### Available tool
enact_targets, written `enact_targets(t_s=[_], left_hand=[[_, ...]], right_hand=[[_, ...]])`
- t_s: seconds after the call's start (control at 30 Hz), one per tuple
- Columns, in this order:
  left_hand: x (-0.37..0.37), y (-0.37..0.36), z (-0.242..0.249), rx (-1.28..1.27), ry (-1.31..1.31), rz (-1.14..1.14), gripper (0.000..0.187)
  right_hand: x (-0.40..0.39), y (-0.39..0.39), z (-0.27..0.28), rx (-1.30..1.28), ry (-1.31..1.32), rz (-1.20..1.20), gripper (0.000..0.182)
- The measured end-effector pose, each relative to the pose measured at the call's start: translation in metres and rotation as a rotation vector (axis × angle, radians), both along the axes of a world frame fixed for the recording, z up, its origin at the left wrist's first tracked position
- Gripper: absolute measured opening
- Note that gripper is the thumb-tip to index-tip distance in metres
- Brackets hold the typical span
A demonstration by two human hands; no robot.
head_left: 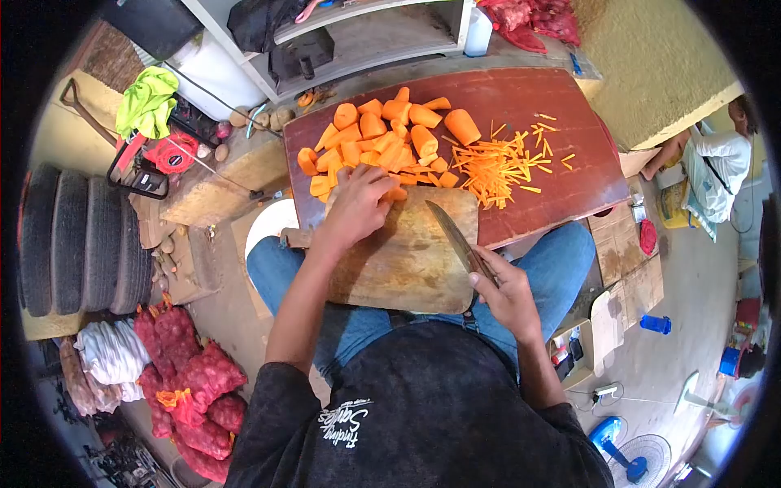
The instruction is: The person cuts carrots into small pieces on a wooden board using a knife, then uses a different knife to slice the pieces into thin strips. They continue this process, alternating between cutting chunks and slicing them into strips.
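1. the left hand [358, 207] reaches over the far left corner of the cutting board [399, 260], fingers curled at the carrot pieces [372, 125]; i cannot tell if it grips one.
2. the right hand [508, 297] is clenched round the knife [450, 228], its blade over the board's right edge.
3. carrot pieces heap toward the tabletop's [569, 106] left edge, thin strips [492, 171] right of them.

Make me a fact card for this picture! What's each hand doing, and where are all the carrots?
Left hand: fingers at the carrot chunks
Right hand: holding a knife
Board: over the lap, by the table's edge
Table: reddish-brown, with chunks and thin carrot strips
Floor: red net bags, left side
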State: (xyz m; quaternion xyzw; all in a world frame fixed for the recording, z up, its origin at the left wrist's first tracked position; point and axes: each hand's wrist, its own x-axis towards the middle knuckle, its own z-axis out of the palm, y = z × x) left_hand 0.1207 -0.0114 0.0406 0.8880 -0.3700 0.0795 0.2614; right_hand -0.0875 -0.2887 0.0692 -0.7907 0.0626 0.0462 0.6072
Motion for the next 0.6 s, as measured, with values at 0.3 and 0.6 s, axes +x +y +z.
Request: enact_targets(t_s=[0.3, 0.6], left_hand=[[-0.025, -0.007, -0.008, -0.079, -0.084, 0.132, 0.037], [-0.046, -0.014, -0.011, 0.037, -0.278, 0.081, 0.04]], right_hand=[[0.005, 0.001, 0.009, 0.003, 0.072, 0.02, 0.046], [0.012, 0.003, 0.013, -0.039, 0.08, 0.047, 0.044]])
